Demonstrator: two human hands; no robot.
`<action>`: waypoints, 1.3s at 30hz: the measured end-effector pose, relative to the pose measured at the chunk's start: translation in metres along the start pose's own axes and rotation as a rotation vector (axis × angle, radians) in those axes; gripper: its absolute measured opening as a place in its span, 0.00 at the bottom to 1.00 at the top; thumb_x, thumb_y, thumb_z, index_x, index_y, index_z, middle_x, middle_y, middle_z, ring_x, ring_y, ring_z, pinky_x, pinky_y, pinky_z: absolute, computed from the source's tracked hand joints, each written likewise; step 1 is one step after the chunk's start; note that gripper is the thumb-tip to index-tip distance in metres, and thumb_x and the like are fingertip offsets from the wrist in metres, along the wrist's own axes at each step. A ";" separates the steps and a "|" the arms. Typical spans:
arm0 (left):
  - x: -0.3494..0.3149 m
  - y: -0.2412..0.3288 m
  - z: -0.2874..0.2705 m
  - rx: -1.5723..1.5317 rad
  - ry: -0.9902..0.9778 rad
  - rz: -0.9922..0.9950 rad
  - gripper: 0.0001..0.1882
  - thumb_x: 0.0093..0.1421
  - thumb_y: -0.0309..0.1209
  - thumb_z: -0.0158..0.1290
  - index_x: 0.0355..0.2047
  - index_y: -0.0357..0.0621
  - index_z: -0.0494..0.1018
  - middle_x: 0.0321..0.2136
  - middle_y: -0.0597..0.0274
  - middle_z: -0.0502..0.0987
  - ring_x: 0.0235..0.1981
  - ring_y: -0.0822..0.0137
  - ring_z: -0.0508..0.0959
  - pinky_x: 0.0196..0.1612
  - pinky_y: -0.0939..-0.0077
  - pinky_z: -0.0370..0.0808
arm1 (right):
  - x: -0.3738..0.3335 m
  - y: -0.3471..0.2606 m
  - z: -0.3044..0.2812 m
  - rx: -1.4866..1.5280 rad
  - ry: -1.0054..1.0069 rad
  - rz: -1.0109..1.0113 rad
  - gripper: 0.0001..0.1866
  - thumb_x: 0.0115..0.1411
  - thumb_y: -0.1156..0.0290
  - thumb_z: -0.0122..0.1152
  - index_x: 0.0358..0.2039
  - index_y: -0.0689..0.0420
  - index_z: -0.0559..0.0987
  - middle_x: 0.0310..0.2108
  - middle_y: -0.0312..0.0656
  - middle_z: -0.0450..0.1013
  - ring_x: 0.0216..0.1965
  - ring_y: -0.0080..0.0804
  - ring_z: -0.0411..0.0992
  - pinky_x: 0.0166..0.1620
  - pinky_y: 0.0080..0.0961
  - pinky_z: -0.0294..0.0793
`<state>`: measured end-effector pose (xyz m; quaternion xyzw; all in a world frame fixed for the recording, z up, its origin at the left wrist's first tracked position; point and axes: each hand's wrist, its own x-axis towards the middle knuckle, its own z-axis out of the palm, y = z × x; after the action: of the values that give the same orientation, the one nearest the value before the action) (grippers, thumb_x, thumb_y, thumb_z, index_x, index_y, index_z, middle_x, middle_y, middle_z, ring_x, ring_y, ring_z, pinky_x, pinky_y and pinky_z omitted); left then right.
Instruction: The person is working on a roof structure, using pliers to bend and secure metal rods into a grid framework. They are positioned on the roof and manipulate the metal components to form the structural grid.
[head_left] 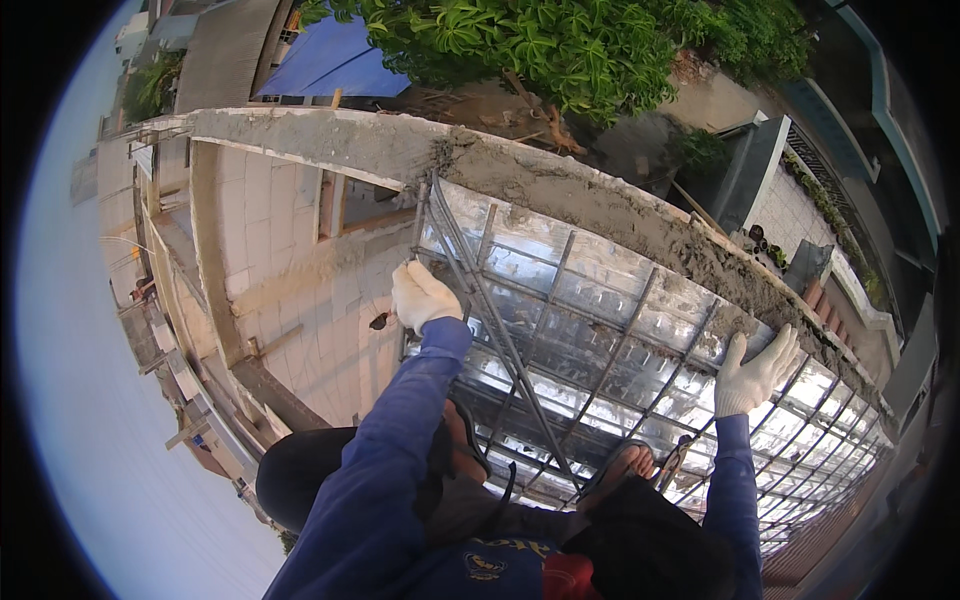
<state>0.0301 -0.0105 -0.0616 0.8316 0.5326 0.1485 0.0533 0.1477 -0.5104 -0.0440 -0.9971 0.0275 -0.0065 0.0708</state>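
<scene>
Lettering on clothing, too small to read.
Dark blue fabric shirt (440, 562): curved yellow lettering (515, 546) on front, small pale-yellow emblem (486, 567) just beside it.

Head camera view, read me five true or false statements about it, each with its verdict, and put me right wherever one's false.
1. The left hand and the right hand are both gloved. True.
2. The right hand is clenched into a fist. False: it is open, with the thumb held apart from the fingers.
3. Thin metal bars cross in a grid over shiny sheeting. True.
4. Both forearms are bare. False: blue sleeves cover them.
5. In the picture, a blue tarpaulin lies to the left of the green foliage. True.
</scene>
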 end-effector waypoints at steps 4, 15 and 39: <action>-0.001 0.005 -0.001 0.025 0.000 -0.009 0.21 0.80 0.45 0.47 0.49 0.39 0.80 0.40 0.40 0.86 0.44 0.36 0.85 0.49 0.45 0.79 | -0.001 0.003 -0.001 -0.001 0.003 -0.003 0.46 0.69 0.53 0.69 0.80 0.61 0.63 0.81 0.60 0.59 0.83 0.65 0.51 0.84 0.57 0.48; 0.000 0.018 -0.011 0.032 -0.042 -0.118 0.22 0.80 0.47 0.48 0.55 0.44 0.82 0.46 0.39 0.86 0.51 0.35 0.83 0.56 0.42 0.78 | -0.007 0.004 0.008 -0.055 0.008 0.008 0.44 0.73 0.49 0.64 0.80 0.60 0.64 0.81 0.58 0.59 0.83 0.63 0.52 0.84 0.59 0.47; 0.004 0.020 -0.012 0.118 -0.089 -0.116 0.28 0.80 0.53 0.43 0.55 0.43 0.82 0.49 0.40 0.87 0.52 0.32 0.85 0.57 0.42 0.80 | -0.005 -0.003 -0.002 0.000 -0.018 0.059 0.45 0.67 0.46 0.71 0.76 0.60 0.68 0.79 0.62 0.60 0.83 0.64 0.51 0.85 0.59 0.39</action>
<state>0.0455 -0.0165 -0.0444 0.8068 0.5847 0.0765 0.0363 0.1427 -0.5077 -0.0419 -0.9959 0.0561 0.0045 0.0713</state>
